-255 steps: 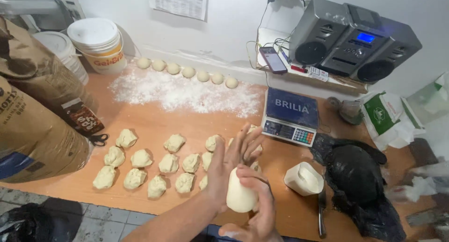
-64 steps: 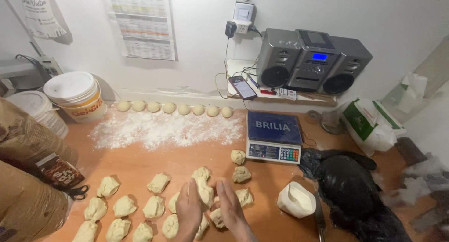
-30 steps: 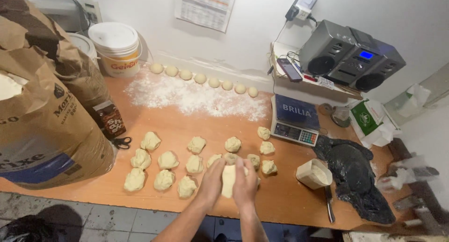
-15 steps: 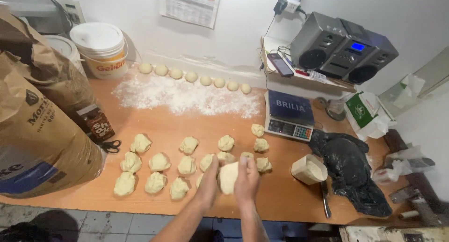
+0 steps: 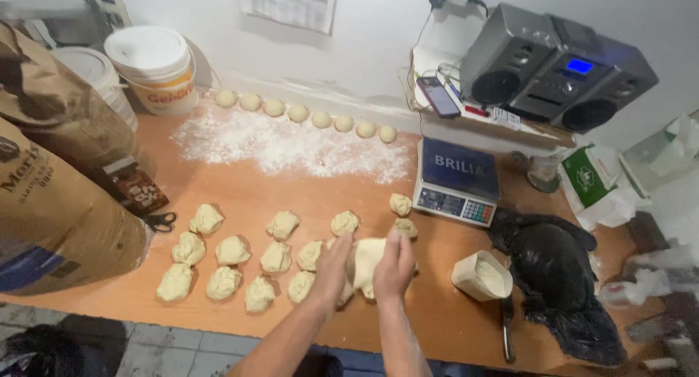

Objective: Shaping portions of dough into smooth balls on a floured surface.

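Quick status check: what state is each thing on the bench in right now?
Left hand: pressed to the dough lump.
Right hand: pressed to its other side.
Dough lump: on the table, between both hands.
Rough dough pieces: cut, unrolled, in rows.
Round dough balls: shaped, lined along the wall.
Flour: spread loose on the table.
White bucket: lid on.
Scale: pan bare.
Black bag: crumpled.

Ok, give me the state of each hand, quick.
Left hand: closed on the dough piece, gripping its left side.
Right hand: closed on the same dough piece, right side.
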